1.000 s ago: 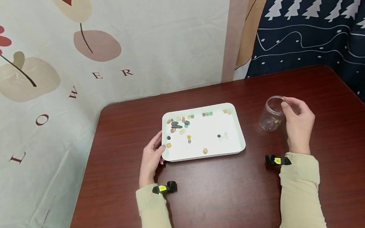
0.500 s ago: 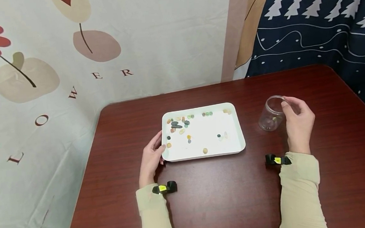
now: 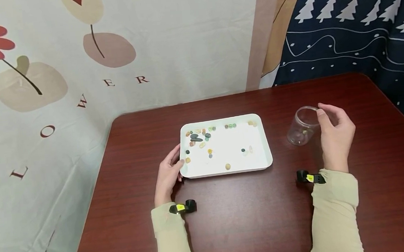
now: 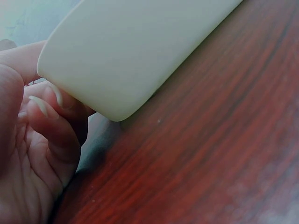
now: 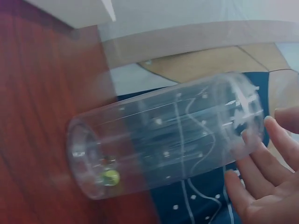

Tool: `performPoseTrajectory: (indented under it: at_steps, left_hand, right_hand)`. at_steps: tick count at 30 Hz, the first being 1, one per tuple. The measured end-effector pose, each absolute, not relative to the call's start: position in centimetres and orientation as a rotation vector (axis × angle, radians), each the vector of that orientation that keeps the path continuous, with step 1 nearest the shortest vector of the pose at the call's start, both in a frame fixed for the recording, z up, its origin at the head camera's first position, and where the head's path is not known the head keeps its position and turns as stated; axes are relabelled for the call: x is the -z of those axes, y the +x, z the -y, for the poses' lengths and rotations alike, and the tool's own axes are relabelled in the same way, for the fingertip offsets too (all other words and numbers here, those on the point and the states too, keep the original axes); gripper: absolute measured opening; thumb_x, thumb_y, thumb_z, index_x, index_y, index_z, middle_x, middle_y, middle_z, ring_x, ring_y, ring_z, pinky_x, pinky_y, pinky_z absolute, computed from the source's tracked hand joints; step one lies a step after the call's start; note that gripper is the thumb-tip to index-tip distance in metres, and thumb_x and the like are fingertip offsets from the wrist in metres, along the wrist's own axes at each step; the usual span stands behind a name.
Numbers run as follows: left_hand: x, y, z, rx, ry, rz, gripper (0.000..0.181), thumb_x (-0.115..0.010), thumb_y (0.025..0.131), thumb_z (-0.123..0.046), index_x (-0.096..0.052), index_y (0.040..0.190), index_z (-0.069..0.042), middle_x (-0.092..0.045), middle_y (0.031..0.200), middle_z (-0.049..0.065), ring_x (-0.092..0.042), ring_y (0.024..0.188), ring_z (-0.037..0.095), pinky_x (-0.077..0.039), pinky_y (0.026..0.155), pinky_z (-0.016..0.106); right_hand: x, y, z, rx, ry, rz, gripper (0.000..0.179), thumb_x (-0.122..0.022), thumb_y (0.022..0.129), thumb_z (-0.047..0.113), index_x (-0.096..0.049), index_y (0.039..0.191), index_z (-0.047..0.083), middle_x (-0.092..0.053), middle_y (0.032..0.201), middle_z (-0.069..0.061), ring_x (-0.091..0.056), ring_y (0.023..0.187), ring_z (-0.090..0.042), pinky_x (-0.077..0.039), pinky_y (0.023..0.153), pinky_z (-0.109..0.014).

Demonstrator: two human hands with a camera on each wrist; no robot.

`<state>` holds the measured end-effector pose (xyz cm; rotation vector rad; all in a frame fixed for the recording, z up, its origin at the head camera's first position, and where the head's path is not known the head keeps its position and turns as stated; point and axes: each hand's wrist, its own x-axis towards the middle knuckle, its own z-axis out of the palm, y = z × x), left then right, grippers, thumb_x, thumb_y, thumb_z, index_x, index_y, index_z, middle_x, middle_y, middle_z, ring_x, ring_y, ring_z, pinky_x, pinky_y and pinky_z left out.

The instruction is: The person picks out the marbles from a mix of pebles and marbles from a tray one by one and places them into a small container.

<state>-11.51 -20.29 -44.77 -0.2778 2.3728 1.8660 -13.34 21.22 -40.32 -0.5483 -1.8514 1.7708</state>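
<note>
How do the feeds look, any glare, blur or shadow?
Head: clear, with a soft sheen on the table; left wrist: dim, dark shadow beside the tray, pale glare lower right; right wrist: hazy, jar slightly blurred with white glints.

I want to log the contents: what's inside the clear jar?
A small yellow-green piece lies near the bottom of the clear jar. A dark reddish blur beside it is too indistinct to name. Anything covered by the piece cannot be seen.
</note>
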Motion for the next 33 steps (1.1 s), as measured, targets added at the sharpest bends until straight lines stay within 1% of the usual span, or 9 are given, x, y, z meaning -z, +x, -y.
performPoseTrajectory:
  at_steps: [4,11,13,20,25,30,33]
  left_hand:
    - [45.1,-11.7,20.5,-1.866,-0.277,-2.372,0.051,-0.054,0.088,-0.008,-0.045,0.137,-0.023,-0.049,0.136,0.005,-0.040,0.038,0.011,-0.040,0.037,0.026]
    - [47.1,-12.3,21.2,-1.881,-0.291,-2.369,0.050,-0.056,0.088,-0.013,-0.048,0.133,-0.034,-0.050,0.135,0.000,-0.041,0.039,0.012,-0.040,0.036,0.026]
    - [47.3,-12.3,21.2,-1.880,-0.292,-2.380,0.049,-0.056,0.088,-0.013,-0.048,0.131,-0.035,-0.051,0.134,-0.001,-0.041,0.039,0.013,-0.040,0.036,0.026]
    - [47.5,-12.2,21.2,-1.880,-0.282,-2.396,0.050,-0.055,0.088,-0.012,-0.048,0.132,-0.034,-0.051,0.134,0.000,-0.040,0.039,0.013,-0.041,0.036,0.028]
    - [47.5,-12.3,21.2,-1.884,-0.284,-2.397,0.049,-0.056,0.088,-0.013,-0.049,0.131,-0.035,-0.051,0.133,-0.002,-0.040,0.039,0.013,-0.041,0.036,0.028]
    - [47.4,-12.3,21.1,-1.878,-0.277,-2.402,0.049,-0.056,0.088,-0.014,-0.048,0.131,-0.036,-0.051,0.133,-0.002,-0.041,0.039,0.013,-0.041,0.036,0.028]
    - [47.4,-12.2,21.2,-1.873,-0.277,-2.403,0.050,-0.056,0.088,-0.013,-0.048,0.132,-0.035,-0.051,0.134,-0.002,-0.040,0.039,0.014,-0.041,0.036,0.028]
  right_hand:
    - [39.1,-12.9,-21.0,-1.719,-0.535,1.874,0.025,-0.064,0.086,0.024,-0.068,0.109,0.015,-0.066,0.111,0.003,-0.055,0.103,-0.012,-0.041,0.086,-0.020]
    - [37.0,-12.0,-19.9,-1.828,-0.388,1.736,0.024,-0.066,0.084,0.018,-0.069,0.104,0.005,-0.069,0.100,-0.003,-0.059,0.098,-0.018,-0.045,0.083,-0.018]
    - [36.7,-11.8,-19.6,-1.833,-0.356,1.741,0.024,-0.066,0.084,0.017,-0.068,0.104,0.004,-0.070,0.097,-0.003,-0.059,0.097,-0.018,-0.045,0.084,-0.018]
    - [37.3,-12.0,-19.1,-1.757,-0.319,1.859,0.024,-0.062,0.087,0.018,-0.068,0.106,0.007,-0.070,0.094,-0.001,-0.061,0.093,-0.014,-0.045,0.083,-0.018]
    - [37.7,-12.5,-18.8,-1.751,-0.264,1.903,0.024,-0.062,0.087,0.019,-0.067,0.107,0.005,-0.069,0.095,-0.002,-0.063,0.091,-0.013,-0.047,0.083,-0.018]
    - [37.7,-12.4,-18.2,-1.671,-0.238,2.060,0.026,-0.059,0.089,0.024,-0.066,0.110,0.011,-0.069,0.100,-0.001,-0.062,0.094,-0.009,-0.047,0.082,-0.015]
    - [37.8,-12.3,-17.7,-1.631,-0.208,2.128,0.025,-0.058,0.090,0.026,-0.066,0.110,0.014,-0.069,0.101,0.000,-0.062,0.094,-0.007,-0.046,0.079,-0.014]
